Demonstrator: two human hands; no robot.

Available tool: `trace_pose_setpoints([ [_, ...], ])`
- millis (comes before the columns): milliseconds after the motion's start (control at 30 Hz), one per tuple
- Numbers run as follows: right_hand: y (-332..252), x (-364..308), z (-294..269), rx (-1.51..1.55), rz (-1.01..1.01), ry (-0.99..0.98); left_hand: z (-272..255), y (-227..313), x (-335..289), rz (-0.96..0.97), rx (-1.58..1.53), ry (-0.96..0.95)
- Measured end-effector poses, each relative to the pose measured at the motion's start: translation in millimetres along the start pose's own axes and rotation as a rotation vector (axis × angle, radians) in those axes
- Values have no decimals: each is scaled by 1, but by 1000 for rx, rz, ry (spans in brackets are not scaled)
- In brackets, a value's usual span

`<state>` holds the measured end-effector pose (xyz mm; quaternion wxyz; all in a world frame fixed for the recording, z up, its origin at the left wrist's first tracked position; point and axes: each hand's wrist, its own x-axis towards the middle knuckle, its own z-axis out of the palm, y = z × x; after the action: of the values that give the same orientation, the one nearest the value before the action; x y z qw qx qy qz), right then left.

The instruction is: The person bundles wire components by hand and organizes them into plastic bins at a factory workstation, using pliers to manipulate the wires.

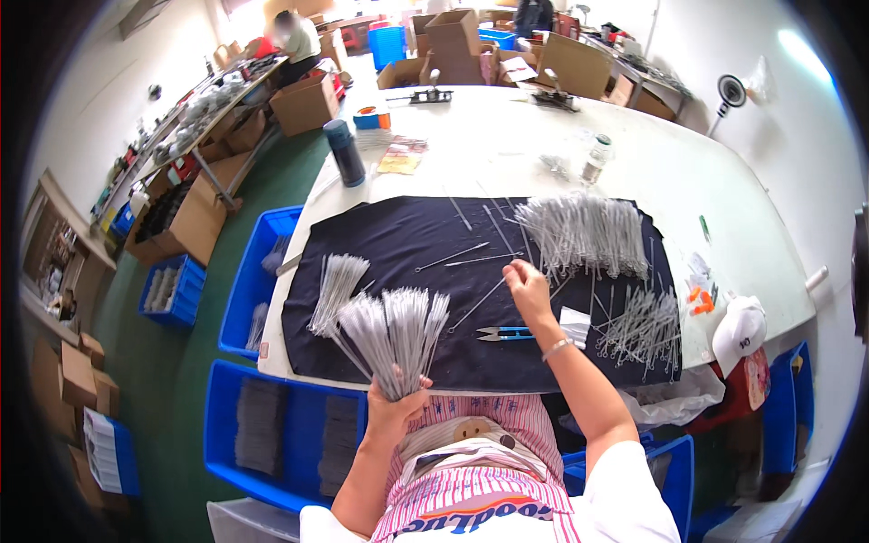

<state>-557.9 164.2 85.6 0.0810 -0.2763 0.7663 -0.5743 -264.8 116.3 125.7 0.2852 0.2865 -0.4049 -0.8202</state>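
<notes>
My left hand (396, 404) is closed around the lower ends of a thick bundle of thin wire brushes (394, 321) with pale bristles, fanned out at the top. Over the middle of the dark cloth (380, 235), my right hand (528, 288) pinches the end of a single wire brush (478, 305), which slants down to the left with a looped end. Several loose brushes lie around those fingers. Beyond them is a large pile of brushes (579, 233), and a looser pile (641, 330) sits at the right. A smaller bundle (339, 288) rests left of my held bundle.
Blue-handled thread snips (507, 334) lie left of my right wrist, near a white paper (574, 326). A dark bottle (345, 154), a glass jar (596, 161) and a white cap (740, 330) stand on the white table (507, 136). Blue bins (285, 489) flank my seat.
</notes>
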Motion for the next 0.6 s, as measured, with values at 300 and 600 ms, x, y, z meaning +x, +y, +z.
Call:
trace_pose_setpoints([
  [300,-78,-119,31,790,258,-608,24,-10,20,-101,-51,-84],
  [600,-69,-113,33,809,288,-404,29,-24,22,-96,-175,-58],
])
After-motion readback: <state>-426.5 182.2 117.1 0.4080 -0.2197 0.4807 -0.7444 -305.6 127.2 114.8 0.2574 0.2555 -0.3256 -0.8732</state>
